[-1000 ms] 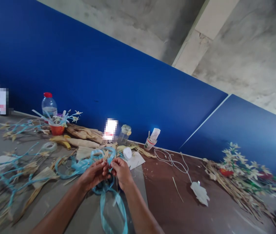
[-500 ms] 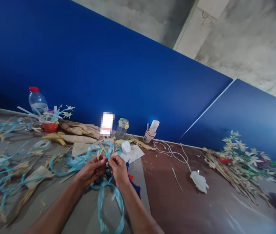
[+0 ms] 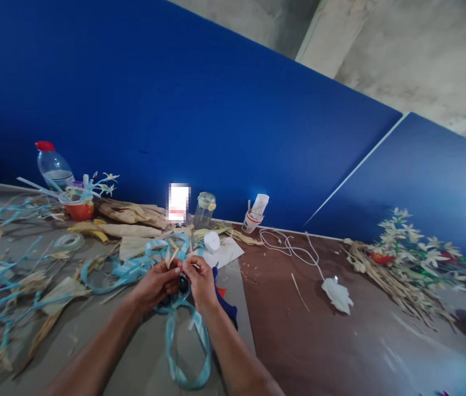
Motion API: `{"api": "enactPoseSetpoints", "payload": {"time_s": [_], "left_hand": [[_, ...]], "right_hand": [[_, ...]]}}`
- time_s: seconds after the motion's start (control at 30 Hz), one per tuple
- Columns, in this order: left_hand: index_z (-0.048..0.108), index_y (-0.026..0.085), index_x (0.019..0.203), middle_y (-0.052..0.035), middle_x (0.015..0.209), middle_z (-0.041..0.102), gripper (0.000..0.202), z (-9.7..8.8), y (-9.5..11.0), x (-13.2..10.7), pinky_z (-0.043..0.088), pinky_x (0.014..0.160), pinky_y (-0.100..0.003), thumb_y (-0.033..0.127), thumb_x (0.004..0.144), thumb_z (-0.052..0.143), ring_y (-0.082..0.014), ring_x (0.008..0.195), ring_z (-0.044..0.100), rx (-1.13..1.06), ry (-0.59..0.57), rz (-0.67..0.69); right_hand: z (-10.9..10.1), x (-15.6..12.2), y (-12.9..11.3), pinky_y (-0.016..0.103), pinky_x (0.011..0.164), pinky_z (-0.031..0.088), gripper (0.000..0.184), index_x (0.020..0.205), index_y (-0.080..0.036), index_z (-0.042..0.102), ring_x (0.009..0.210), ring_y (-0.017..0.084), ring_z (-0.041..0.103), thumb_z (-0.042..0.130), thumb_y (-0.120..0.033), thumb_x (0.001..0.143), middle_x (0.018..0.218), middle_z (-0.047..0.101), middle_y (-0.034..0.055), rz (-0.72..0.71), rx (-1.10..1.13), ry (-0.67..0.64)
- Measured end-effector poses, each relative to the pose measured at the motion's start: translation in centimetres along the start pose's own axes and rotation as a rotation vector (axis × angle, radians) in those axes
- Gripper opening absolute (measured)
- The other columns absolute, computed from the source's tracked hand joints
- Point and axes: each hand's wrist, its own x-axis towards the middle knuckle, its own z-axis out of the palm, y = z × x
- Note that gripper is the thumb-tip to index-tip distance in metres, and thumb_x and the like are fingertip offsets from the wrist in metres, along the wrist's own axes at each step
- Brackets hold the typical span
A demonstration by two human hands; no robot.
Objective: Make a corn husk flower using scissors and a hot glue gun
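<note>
Your left hand [image 3: 156,285] and right hand [image 3: 202,279] stay pinched together on the blue ribbon [image 3: 200,333], barely shifted. Its loop still trails over the counter [image 3: 299,341].

The table [image 3: 299,341] bears dried husks [image 3: 129,212], blue ribbon [image 3: 187,352], a bottle [image 3: 54,165], a jar [image 3: 205,209] and, seemingly, a cable [image 3: 286,250].

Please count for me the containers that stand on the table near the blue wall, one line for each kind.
Plastic bottle with red cap: 1
Orange-red bowl with sticks in it: 1
Glass jar: 1
Paper cup: 1
Total: 4
</note>
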Motion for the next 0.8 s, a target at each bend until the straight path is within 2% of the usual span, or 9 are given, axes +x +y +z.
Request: {"api": "enactPoseSetpoints", "payload": {"time_s": [0.07,0.2,0.4,0.67,0.8], "left_hand": [[0.061,0.012,0.079,0.0073,0.050,0.042,0.020,0.1,0.1,-0.1,0.027,0.037,-0.014,0.020,0.067,0.075,-0.0021,0.039,0.032,-0.013,0.008,0.005],[0.064,0.010,0.090,-0.0013,0.071,0.057,0.023,0.2,0.4,-0.3,0.035,0.043,-0.016,0.021,0.071,0.072,-0.0031,0.046,0.039,-0.054,0.024,0.028],[0.065,0.012,0.087,0.0018,0.062,0.051,0.019,0.0,0.3,-0.4,0.033,0.043,-0.017,0.018,0.071,0.072,-0.0041,0.045,0.037,-0.038,-0.009,0.016],[0.070,0.010,0.086,-0.0032,0.070,0.061,0.019,0.8,0.9,-1.1,0.046,0.061,-0.022,0.006,0.067,0.069,-0.0098,0.059,0.053,-0.009,-0.026,-0.028],[0.070,0.011,0.088,-0.0057,0.076,0.064,0.019,0.2,0.9,-1.0,0.049,0.062,-0.024,0.011,0.069,0.071,-0.0111,0.060,0.056,0.010,-0.035,-0.053]], "right_hand": [[-0.1,0.1,-0.1,0.021,0.046,0.029,0.018,0.070,-0.019,0.054,0.049,0.008,0.039,0.060,-0.035,0.070,0.060,0.053,-0.0038,0.030,0.073,-0.010],[-0.3,0.2,-0.2,0.021,0.044,0.026,0.017,0.069,-0.019,0.052,0.045,0.007,0.033,0.058,-0.035,0.071,0.055,0.049,-0.0054,0.056,0.122,0.004],[-0.3,0.2,0.7,0.021,0.048,0.031,0.017,0.068,-0.018,0.057,0.052,0.010,0.040,0.060,-0.035,0.070,0.054,0.046,-0.0050,-0.009,-0.014,0.025],[-0.4,0.5,0.8,0.021,0.045,0.023,0.021,0.066,-0.017,0.053,0.045,0.006,0.030,0.063,-0.036,0.069,0.051,0.045,-0.0066,0.026,0.175,0.005],[-0.6,0.4,0.4,0.020,0.044,0.024,0.023,0.067,-0.017,0.054,0.045,0.006,0.032,0.064,-0.037,0.068,0.050,0.045,-0.0066,0.037,0.182,0.013]]}}
